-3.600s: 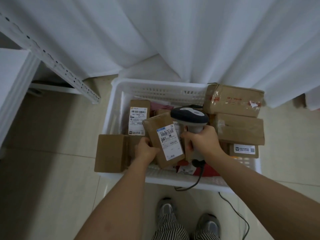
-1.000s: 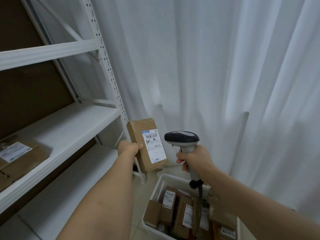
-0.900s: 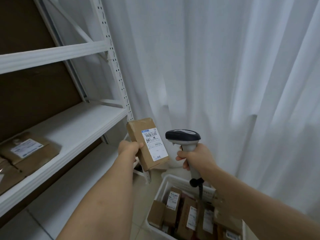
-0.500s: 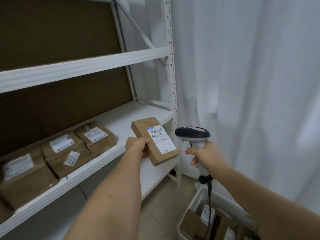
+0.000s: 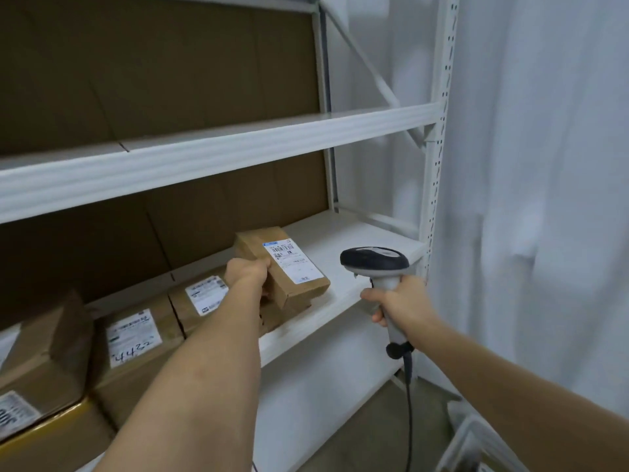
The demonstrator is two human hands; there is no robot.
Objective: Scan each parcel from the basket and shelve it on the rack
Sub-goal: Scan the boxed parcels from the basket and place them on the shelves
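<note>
Fingers (image 5: 263, 264) of the left hand (image 5: 246, 272) are curled round the parcel (image 5: 282, 267), held just over the shelf (image 5: 343, 253) beside shelved boxes (image 5: 204, 294). Scanner (image 5: 374, 262) is gripped by the right hand (image 5: 401, 301). Shelving step judged underway; next, parcel to be set down and released.

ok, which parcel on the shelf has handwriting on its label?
The parcel second left of the left hand: "4422" is handwritten across its label's bottom; other labels show print only.
</note>
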